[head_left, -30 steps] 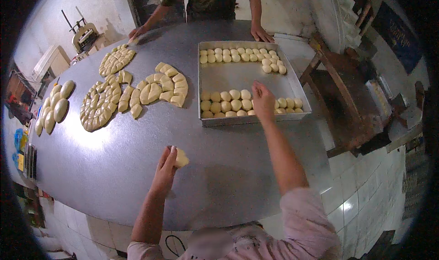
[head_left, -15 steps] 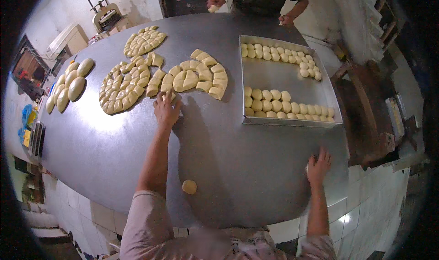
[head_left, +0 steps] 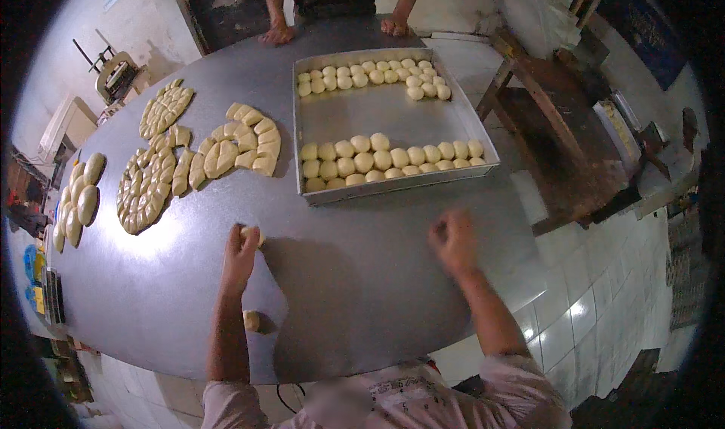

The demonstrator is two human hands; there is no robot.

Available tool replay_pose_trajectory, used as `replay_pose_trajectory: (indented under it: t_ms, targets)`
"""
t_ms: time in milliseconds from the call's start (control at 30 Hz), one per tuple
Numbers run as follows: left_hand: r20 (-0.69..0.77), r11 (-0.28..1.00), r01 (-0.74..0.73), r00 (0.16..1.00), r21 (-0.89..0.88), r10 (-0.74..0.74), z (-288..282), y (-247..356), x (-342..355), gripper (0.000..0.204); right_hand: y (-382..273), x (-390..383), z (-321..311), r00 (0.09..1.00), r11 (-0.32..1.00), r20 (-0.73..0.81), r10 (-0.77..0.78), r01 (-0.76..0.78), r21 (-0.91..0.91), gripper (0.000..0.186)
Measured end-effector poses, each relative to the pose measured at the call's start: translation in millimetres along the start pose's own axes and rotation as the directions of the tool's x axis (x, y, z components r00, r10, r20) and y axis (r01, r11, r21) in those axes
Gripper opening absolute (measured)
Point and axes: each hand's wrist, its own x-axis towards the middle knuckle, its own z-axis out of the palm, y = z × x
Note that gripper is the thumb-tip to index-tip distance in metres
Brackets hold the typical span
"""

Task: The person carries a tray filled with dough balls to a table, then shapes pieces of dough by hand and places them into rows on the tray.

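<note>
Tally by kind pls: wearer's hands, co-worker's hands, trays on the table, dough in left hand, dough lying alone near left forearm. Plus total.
Wearer's left hand and right hand: 2
Co-worker's hands: 2
Tray: 1
Held dough piece: 1
Lone dough piece: 1
Total: 7

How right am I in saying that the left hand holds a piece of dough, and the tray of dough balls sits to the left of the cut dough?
Not quite: the head view shows the tray of dough balls sitting to the right of the cut dough. The left hand does hold a piece of dough.
</note>
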Motion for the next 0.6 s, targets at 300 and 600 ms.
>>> replay_pose_trajectory:
  t_ms: [300, 600]
  targets:
    - [-0.078, 0.974, 0.226, 0.971, -0.023, -0.227, 38, 59, -76, 0.022, 25, 3, -28, 0.985, 0.998, 0.163, -0.057, 0.053, 0.029, 0.021]
    - [-0.09, 0.899, 0.272, 0.943, -0.343, -0.32, 8, 69, -115, 0.019, -32, 132, -60, 0.957, 0.459, -0.186, 0.221, 0.066, 0.886, 0.03]
